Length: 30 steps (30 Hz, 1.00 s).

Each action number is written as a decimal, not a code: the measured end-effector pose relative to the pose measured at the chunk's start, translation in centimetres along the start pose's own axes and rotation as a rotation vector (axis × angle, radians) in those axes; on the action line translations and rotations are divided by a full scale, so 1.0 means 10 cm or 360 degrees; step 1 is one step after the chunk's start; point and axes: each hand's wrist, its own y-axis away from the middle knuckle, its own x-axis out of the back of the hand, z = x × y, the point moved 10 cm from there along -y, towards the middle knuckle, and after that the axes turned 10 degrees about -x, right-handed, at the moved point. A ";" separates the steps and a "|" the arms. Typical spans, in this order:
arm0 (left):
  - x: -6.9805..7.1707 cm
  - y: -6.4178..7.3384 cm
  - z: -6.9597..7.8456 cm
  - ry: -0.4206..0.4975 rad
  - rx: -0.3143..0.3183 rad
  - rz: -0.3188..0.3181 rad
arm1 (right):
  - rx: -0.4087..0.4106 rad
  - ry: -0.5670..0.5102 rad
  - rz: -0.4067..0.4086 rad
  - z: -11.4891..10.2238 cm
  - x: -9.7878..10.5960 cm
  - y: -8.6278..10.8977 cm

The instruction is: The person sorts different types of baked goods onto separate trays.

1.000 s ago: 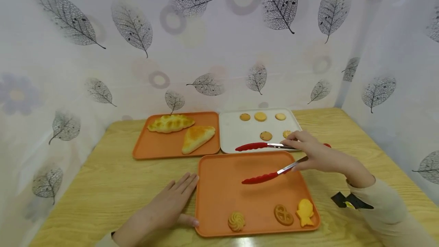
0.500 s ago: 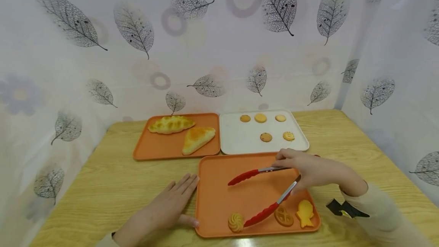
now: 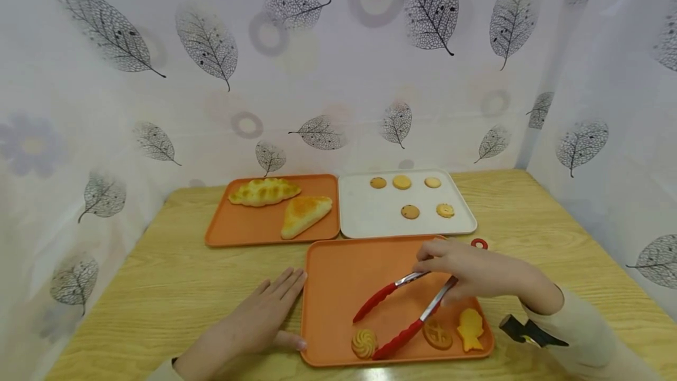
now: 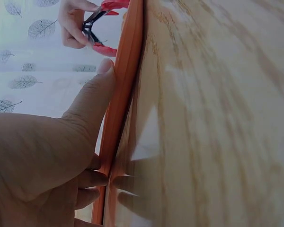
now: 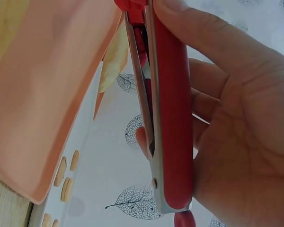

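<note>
In the head view my right hand (image 3: 468, 269) holds red-tipped tongs (image 3: 404, 337), their arms spread apart over the front orange tray (image 3: 338, 275). The tong tips stand on either side of a round swirl cookie (image 3: 364, 343) near the tray's front edge. One tong arm partly covers a pretzel cookie (image 3: 439, 337); a fish-shaped yellow cookie (image 3: 470, 329) lies at the corner. With straight fingers my left hand (image 3: 259, 316) rests against the tray's left edge. The right wrist view shows the tongs' red handle (image 5: 173, 113) in my right hand's grip.
Behind on the left, another orange tray (image 3: 245, 231) bears a braided bread (image 3: 264, 191) and a triangular bread (image 3: 305, 215). Beside it a white tray (image 3: 365, 216) carries several small cookies. A leaf-print curtain (image 3: 338, 75) stands around the wooden table (image 3: 174, 287).
My right hand has brought the tongs down and toward the front of the tray, from near the white tray to around the swirl cookie. My left hand stays in place.
</note>
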 end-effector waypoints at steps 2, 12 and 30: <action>-0.01 0.01 0.01 -0.0004 -0.0001 -0.0001 | 0.0008 -0.0004 -0.0002 -0.01 0.00 0.00; -0.03 0.01 0.04 -0.0001 0.0011 0.0000 | 0.0055 0.0046 0.0037 -0.02 -0.02 0.02; -0.07 0.02 0.13 -0.0058 0.0022 0.0049 | 0.0033 0.0200 0.0430 0.21 0.37 0.25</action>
